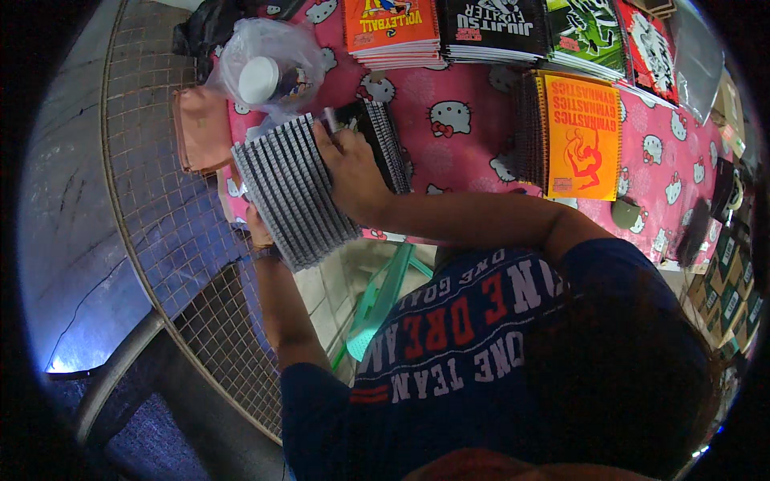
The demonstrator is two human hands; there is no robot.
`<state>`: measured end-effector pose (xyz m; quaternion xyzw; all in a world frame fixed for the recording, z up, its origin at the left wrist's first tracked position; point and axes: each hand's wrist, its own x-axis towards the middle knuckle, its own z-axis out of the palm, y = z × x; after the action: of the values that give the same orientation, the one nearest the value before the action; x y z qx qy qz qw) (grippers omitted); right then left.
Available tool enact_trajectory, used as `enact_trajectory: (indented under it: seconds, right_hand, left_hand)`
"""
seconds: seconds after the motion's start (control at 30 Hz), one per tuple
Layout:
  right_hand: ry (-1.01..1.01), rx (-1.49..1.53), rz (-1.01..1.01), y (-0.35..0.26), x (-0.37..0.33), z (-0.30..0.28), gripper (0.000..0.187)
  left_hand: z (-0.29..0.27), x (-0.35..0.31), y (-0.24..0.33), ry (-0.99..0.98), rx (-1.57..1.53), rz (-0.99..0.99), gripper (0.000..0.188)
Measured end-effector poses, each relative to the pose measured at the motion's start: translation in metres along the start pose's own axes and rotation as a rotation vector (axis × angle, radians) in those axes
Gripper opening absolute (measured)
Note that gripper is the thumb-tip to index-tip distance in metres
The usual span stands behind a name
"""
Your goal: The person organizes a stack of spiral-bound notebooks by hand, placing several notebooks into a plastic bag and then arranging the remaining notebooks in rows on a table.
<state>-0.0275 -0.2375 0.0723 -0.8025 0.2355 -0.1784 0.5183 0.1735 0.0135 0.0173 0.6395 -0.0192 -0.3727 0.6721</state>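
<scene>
A navy T-shirt (481, 377) with red and white lettering lay nearest the camera, filling much of the lower view. Beyond it spread a table under a pink tablecloth (469, 132) printed with white cat faces, with a rusty wire-mesh panel (172, 268) curving along its left.

A row of sports notebooks (493, 28) lined the far side, and a pile of orange-covered notebooks (584, 136) stood toward the right. A thick stack of spiral-bound notebooks (297, 196), its banded black-and-white side turned up, was at the table's near left corner, its lower end jutting past the edge above a green plastic stool (378, 297). The right hand (353, 172) lay bent over its upper right edge, fingers close together and gripping. The left hand (258, 228) was at its left side, mostly hidden; how its fingers stood, I cannot tell.

The stack looked fairly heavy, stiff across the bindings but loose at the page edges, so its members could slide apart. Palms squeezing both outer covers, near mid-length, seemed the surest hold; coils could snag or bend. A clear plastic bag (301, 52) and a smaller tan pouch (200, 132) sat beyond.
</scene>
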Motion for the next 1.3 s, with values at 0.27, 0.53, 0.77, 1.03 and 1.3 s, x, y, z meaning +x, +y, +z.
enact_trajectory:
  seconds: [0.27,0.53,0.77,1.03,1.3]
  right_hand:
    - [0.041,0.456,0.134,-0.02,-0.004,0.006,0.061]
    - [0.025,0.782,0.457,-0.019,-0.007,0.005,0.034]
    - [-0.069,1.057,0.56,-0.042,-0.006,-0.009,0.091]
    - [-0.085,0.714,0.232,-0.047,0.001,-0.045,0.112]
    - [-0.854,0.58,0.3,0.006,0.055,-0.203,0.079]
  left_hand:
    - [0.008,-0.012,0.006,0.046,0.015,-0.007,0.043]
    - [0.007,-0.015,0.007,0.161,-0.052,-0.057,0.04]
    - [0.062,-0.046,0.036,0.201,-0.097,-0.118,0.035]
    - [0.105,-0.083,0.093,-0.047,-0.005,-0.174,0.043]
    - [0.305,-0.13,0.019,0.168,-0.382,-0.158,0.053]
